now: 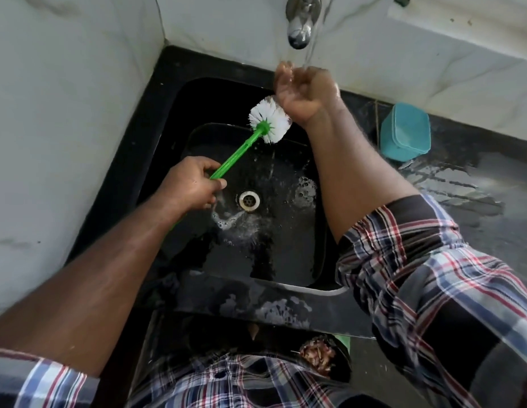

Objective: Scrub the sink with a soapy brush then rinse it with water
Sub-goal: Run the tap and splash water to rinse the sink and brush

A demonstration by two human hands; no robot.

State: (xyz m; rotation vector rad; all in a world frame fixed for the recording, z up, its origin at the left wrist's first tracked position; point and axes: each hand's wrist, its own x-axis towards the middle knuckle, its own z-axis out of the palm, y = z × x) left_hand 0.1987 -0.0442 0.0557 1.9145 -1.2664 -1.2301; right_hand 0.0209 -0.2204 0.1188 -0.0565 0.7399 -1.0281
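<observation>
Overhead, left hand gripping brush, no readable writing

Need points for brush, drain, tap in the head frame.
brush [269,119]: head view, on the white bristle head.
drain [249,199]: head view, on the metal strainer in the sink floor.
tap [299,33]: head view, on the chrome spout's lower end.

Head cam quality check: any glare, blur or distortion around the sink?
Head view: wide-angle bending curves the sink edges and walls; soft daylight, no hard shadows; sheen on the wet counter and the tap; the water stream and right hand are slightly motion-blurred; the brush reads sharp.
</observation>
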